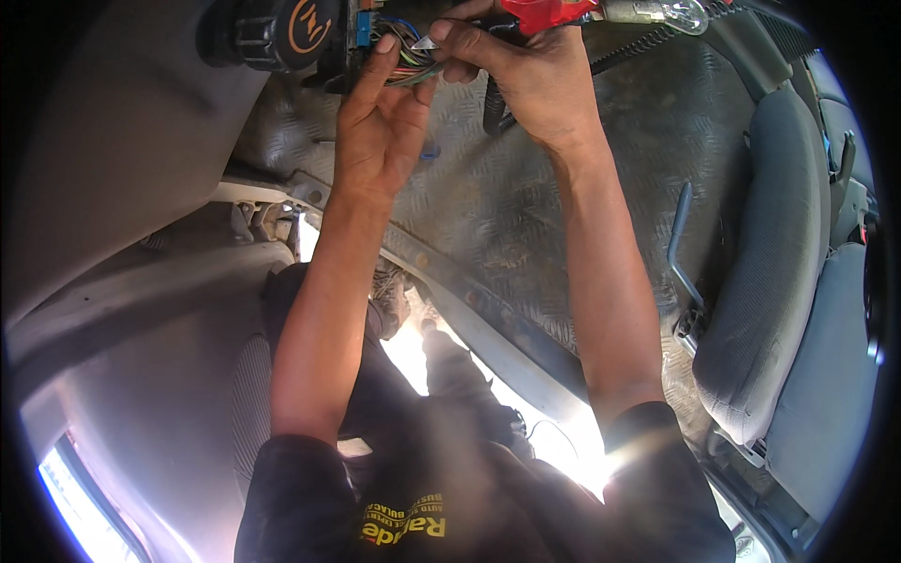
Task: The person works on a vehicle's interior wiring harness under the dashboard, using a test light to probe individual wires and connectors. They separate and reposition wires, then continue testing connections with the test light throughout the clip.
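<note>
At the top of the head view, a bundle of multicoloured wires (pixel 413 68) runs from a blue connector (pixel 363 28). My left hand (pixel 383 141) supports the bundle from below, thumb and fingers closed around it. Just to its right, my right hand (pixel 535 80) pinches a small, pale, pointed piece (pixel 425 43) against the wires; its exact kind is unclear. Above the right hand sit a red wrapped piece (pixel 552 11) and a clear glass bulb (pixel 687 17) with a metal base. Whether that hand also holds them is hidden.
A round black knob or cap (pixel 286 33) with an orange symbol is left of the connector. Below lies a patterned metal vehicle floor (pixel 479 216), bordered by a door sill (pixel 488 305). Grey seats (pixel 770 272) and a bent lever (pixel 680 235) stand right; a door panel (pixel 141 375) is left.
</note>
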Available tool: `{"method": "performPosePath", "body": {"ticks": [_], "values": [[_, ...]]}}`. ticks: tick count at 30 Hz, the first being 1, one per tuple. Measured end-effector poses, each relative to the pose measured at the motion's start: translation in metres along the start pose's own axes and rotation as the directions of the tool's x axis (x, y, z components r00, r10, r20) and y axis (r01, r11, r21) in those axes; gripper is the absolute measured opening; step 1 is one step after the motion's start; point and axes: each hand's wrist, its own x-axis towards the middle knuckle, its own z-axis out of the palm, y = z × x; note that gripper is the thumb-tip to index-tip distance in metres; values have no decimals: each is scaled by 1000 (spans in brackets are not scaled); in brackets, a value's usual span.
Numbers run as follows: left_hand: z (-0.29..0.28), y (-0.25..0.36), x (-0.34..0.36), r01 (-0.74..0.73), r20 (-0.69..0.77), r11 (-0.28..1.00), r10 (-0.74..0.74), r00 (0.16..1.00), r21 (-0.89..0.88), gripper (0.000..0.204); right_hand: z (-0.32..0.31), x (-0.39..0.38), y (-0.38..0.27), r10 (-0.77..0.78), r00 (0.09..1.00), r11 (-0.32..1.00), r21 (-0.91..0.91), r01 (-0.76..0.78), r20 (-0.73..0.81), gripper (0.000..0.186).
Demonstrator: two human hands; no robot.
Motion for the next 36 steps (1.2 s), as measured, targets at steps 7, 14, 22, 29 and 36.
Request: {"method": "performPosePath", "body": {"ticks": [7,14,22,29,36], "values": [[4,-1,0,11,69,999,-9,998,-36,40,0,0,-1,16,1000,1000,-8,-16,13,7],[-1,1,0,32,59,996,-27,998,-81,26,3,-1,-2,20,1000,1000,16,-20,-2,9],[1,-1,1,36,100,996,-28,995,-79,29,0,1,-1,30,999,999,43,-31,25,9],[1,-1,0,47,118,992,-33,992,-118,29,4,-1,-7,27,1000,999,-23,-26,8,6],[9,0,0,59,182,983,-27,983,-173,51,10,-9,-8,-304,951,904,-301,304,48,5]]}}
